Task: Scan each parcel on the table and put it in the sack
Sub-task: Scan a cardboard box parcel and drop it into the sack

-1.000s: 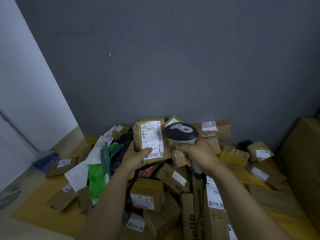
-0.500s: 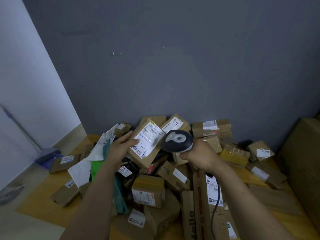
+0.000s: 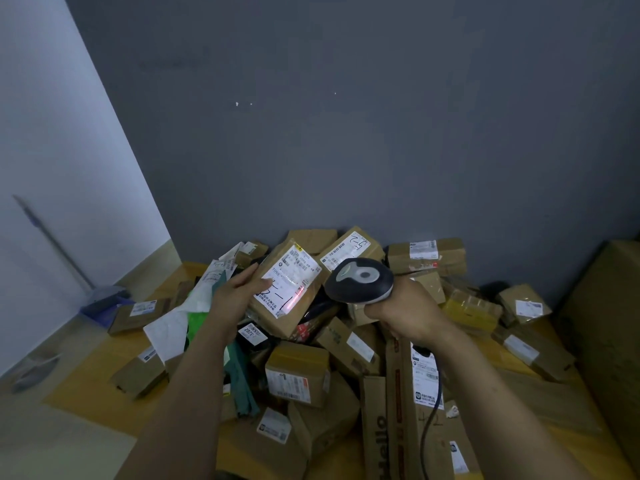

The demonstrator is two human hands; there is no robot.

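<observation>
Presently, one parcel [image 3: 300,320] is gripped by the left hand [image 3: 235,296] above the heap [image 3: 298,372] toward the table's [image 3: 83,396] back edge, its label [image 3: 294,271] tilted up. The scanner [image 3: 358,280] is clasped in the right hand [image 3: 408,313], and its red line [image 3: 297,298] is seen low on the label. The beam should be laid squarely across the barcode. No sack is seen.

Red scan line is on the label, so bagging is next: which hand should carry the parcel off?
Left. The left hand holds the parcel by its edge; the right hand grips the scanner. The sack is not in view.
</observation>
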